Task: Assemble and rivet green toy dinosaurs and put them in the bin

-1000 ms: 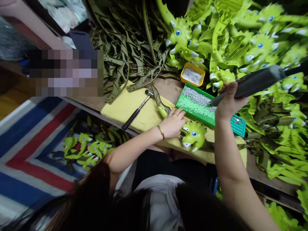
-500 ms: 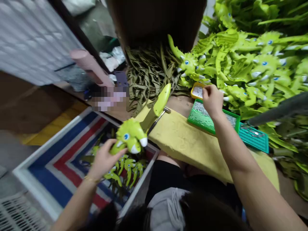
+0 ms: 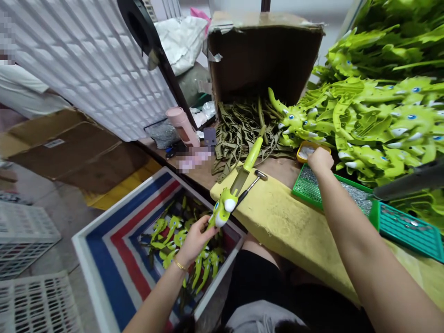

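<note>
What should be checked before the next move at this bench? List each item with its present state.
1. Left hand grips the dinosaur toy near its head: ok.
2. Toy's head over the striped bin: ok.
3. Right hand at the yellow dish: ok; anything pinched in it: cannot tell.
4. Hammer lies on the yellow pad, untouched: ok.
5. Green tray holds small silvery parts: ok.
6. Power driver apart from both hands: ok.

Bare forearms, thin gold bangle (image 3: 179, 265) by the left hand (image 3: 196, 238), black bottoms (image 3: 263, 286), grey top (image 3: 256, 321)
</note>
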Demonstrator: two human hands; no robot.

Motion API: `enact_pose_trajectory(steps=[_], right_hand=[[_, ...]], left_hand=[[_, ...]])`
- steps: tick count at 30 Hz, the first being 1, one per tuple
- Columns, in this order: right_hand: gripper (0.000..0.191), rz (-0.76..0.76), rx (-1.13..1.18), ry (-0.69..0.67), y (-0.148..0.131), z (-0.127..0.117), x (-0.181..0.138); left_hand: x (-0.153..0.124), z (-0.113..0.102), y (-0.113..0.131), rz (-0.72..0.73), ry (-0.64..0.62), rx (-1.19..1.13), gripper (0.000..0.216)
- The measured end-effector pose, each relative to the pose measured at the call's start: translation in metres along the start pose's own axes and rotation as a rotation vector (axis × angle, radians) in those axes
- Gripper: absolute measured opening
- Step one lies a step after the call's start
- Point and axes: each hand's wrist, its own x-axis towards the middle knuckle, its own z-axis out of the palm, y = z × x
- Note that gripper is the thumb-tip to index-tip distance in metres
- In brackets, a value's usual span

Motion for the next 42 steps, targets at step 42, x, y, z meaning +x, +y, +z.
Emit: enact_pose_trajectory(steps=[42], right_hand=[[0.032, -0.637, 0.242, -0.609, -0.085, 0.046, -0.225]], left_hand=[[-0.006, 0.007, -0.006, -0.011, 0.122, -0.273, 0.051]])
